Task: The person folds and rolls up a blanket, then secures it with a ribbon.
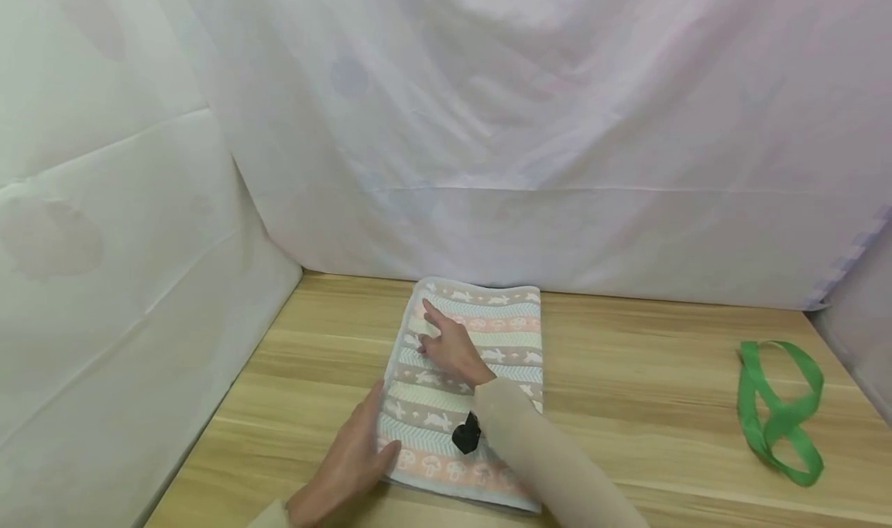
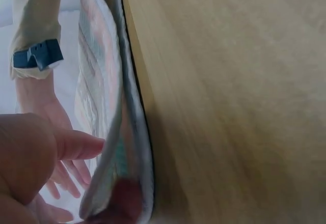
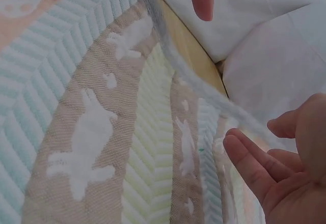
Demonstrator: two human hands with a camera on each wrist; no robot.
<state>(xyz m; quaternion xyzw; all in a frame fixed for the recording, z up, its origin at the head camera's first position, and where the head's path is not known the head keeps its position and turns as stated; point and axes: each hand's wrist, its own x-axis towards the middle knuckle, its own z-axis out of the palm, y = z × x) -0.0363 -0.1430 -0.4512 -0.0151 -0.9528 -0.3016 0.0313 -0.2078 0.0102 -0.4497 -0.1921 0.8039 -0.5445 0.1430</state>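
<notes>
A folded towel [image 1: 446, 396] lies on the wooden table, striped in grey, pink, yellow and pale blue with white rabbits and mushrooms. At its near left edge, my left hand [image 1: 351, 443] has the thumb on top and the other fingers along the side. In the left wrist view the thumb [image 2: 81, 145] meets the border of the raised upper layer, and a blurred fingertip [image 2: 125, 198] sits between the layers, holding that edge. My right hand [image 1: 453, 348] is over the towel's upper left part, index finger stretched toward the far left corner, nothing gripped.
A green ribbon [image 1: 780, 416] lies in crossed loops on the right of the table [image 1: 627, 404]. White cloth [image 1: 446, 164] hangs along the back and the sides. A black wrist device [image 1: 467, 433] sits at my right sleeve.
</notes>
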